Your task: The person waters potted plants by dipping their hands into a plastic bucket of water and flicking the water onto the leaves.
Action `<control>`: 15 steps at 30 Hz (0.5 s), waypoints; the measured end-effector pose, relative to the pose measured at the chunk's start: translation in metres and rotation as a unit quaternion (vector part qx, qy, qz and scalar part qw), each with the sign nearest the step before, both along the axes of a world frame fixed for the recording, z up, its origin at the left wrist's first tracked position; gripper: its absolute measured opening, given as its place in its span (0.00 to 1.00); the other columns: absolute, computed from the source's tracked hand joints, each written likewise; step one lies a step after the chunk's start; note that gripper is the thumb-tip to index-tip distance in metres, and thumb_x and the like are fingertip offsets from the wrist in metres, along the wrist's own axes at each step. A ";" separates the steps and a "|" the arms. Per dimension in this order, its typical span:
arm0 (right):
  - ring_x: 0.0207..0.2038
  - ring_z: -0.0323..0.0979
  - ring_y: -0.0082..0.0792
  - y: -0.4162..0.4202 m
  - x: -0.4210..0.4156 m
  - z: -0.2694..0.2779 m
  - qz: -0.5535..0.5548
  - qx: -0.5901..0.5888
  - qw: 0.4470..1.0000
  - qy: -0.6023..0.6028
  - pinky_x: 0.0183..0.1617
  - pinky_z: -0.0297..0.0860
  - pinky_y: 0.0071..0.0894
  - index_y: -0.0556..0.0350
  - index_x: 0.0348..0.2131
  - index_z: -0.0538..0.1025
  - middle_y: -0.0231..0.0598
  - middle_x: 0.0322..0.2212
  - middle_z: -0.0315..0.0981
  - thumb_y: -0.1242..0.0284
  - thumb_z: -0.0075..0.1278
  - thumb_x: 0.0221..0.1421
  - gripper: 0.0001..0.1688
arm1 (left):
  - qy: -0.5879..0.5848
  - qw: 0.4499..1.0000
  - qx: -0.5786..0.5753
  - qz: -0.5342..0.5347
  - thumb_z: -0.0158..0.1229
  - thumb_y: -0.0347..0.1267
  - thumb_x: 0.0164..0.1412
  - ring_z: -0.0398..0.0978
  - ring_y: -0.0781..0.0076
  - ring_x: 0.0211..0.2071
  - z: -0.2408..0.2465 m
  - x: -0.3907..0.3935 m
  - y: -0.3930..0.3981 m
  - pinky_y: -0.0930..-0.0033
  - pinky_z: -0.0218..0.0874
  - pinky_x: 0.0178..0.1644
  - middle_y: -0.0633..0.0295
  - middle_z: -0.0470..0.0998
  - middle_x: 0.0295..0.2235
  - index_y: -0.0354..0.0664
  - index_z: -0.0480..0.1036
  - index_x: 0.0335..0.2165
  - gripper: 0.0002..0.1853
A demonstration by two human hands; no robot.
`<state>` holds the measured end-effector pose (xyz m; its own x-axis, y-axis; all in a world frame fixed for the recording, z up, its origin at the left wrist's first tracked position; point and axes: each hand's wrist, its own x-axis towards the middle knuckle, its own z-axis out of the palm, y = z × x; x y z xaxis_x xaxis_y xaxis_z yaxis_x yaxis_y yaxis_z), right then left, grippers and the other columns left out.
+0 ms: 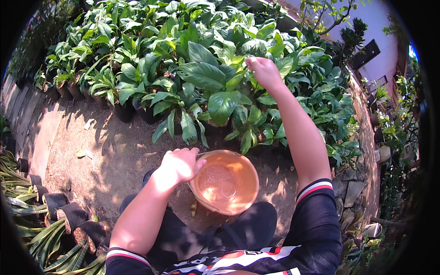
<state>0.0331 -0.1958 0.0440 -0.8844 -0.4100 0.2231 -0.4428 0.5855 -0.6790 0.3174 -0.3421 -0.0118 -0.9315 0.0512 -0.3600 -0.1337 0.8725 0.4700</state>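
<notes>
An orange plastic bucket [252, 185] with water in it stands on the ground between the person's knees. My left hand [182, 165] lies at the bucket's left rim, thumb towards the opening; whether it grips the rim or handle I cannot tell. Over the leafy potted plants [202, 74] my right hand [263, 68] is raised, its fingers curled together beside the leaves. Whether anything small is between those fingers cannot be made out. A broad glossy leaf [223, 105] hangs just beyond the bucket, lower and left of the right hand.
Snake plants [51, 240] in black pots [74, 215] line the lower left. Dark grow bags [123, 111] edge the leafy bed. A curved raised border [369, 154] and stones [354, 194] run along the right. Wooden planks [44, 137] lie at left.
</notes>
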 end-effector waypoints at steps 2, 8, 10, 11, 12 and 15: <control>0.30 0.72 0.32 0.005 0.018 0.000 0.003 -0.139 0.990 -0.035 0.34 0.65 0.27 0.62 0.31 0.74 0.42 0.26 0.73 0.65 0.39 0.53 0.18 | 0.001 1.000 -0.014 0.010 0.43 0.47 0.54 0.69 0.53 0.40 0.002 0.002 -0.004 0.58 0.59 0.44 0.48 0.72 0.35 0.38 0.64 0.44 0.26; 0.24 0.69 0.24 0.064 0.104 -0.086 -0.132 -0.312 0.933 -0.121 0.27 0.63 0.20 0.60 0.28 0.71 0.36 0.23 0.71 0.68 0.35 0.56 0.16 | 0.042 0.998 -0.031 0.036 0.43 0.47 0.54 0.71 0.55 0.38 0.004 0.000 -0.004 0.56 0.58 0.42 0.50 0.73 0.33 0.39 0.66 0.42 0.25; 0.22 0.69 0.24 0.079 0.146 -0.147 -0.140 -0.320 0.917 -0.191 0.24 0.62 0.19 0.60 0.26 0.70 0.36 0.21 0.70 0.69 0.35 0.56 0.15 | 0.032 0.999 -0.024 0.020 0.43 0.47 0.54 0.70 0.55 0.39 0.006 -0.001 -0.002 0.56 0.58 0.43 0.50 0.73 0.34 0.38 0.65 0.42 0.25; 0.21 0.66 0.22 0.084 0.169 -0.176 -0.151 -0.313 0.903 -0.253 0.23 0.62 0.20 0.59 0.25 0.70 0.33 0.19 0.69 0.69 0.36 0.56 0.14 | 0.028 0.999 -0.018 0.011 0.42 0.47 0.54 0.70 0.55 0.39 0.006 -0.002 -0.001 0.56 0.58 0.43 0.49 0.73 0.34 0.38 0.65 0.42 0.25; 0.20 0.66 0.23 0.091 0.189 -0.209 -0.151 -0.265 0.896 -0.322 0.22 0.62 0.20 0.59 0.25 0.71 0.34 0.19 0.69 0.69 0.36 0.56 0.14 | 0.033 0.999 -0.015 0.005 0.42 0.47 0.54 0.70 0.55 0.39 0.005 -0.003 0.001 0.55 0.58 0.43 0.49 0.72 0.34 0.38 0.65 0.42 0.25; 0.20 0.68 0.25 0.081 0.248 -0.289 -0.124 -0.147 0.832 -0.520 0.22 0.63 0.23 0.59 0.26 0.72 0.35 0.20 0.71 0.67 0.36 0.54 0.16 | 0.049 0.999 -0.016 0.001 0.42 0.47 0.55 0.70 0.54 0.39 0.001 0.002 0.001 0.55 0.58 0.43 0.48 0.72 0.34 0.38 0.64 0.42 0.25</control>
